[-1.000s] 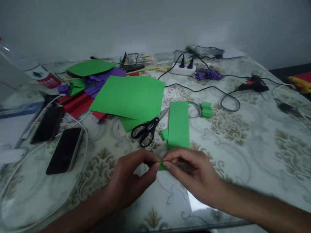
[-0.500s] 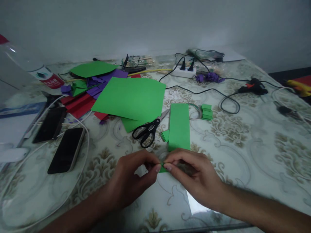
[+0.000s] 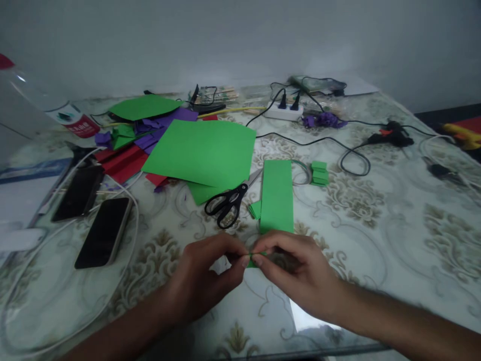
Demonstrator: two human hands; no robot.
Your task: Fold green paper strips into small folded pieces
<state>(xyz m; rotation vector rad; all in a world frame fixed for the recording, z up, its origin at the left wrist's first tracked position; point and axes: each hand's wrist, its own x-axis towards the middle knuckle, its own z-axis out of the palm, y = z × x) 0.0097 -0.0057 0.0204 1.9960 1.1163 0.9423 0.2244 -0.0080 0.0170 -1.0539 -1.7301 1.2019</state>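
Observation:
A small piece of green paper (image 3: pixel 252 262) is pinched between thumb and fingers of both hands, close to the front of the table. My left hand (image 3: pixel 214 276) grips it from the left, my right hand (image 3: pixel 296 271) from the right, fingertips almost touching. Most of the piece is hidden by the fingers. Just beyond lies a green paper strip (image 3: pixel 277 195), with a small folded green piece (image 3: pixel 255 209) at its left edge. Black-handled scissors (image 3: pixel 229 203) rest partly open beside the strip. Small folded green pieces (image 3: pixel 319 173) sit to its right.
Large green sheets (image 3: pixel 203 150) lie over purple and red paper (image 3: pixel 122 163). Two phones (image 3: pixel 103 233) and a white cable (image 3: pixel 135 240) are at left, near a bottle (image 3: pixel 71 118). A power strip (image 3: pixel 284 111) and a black glue gun (image 3: pixel 391 135) stand farther back.
My right hand's fingertips have shifted slightly on the small green paper, and a bit more of it shows above the right thumb. The other things have stayed put.

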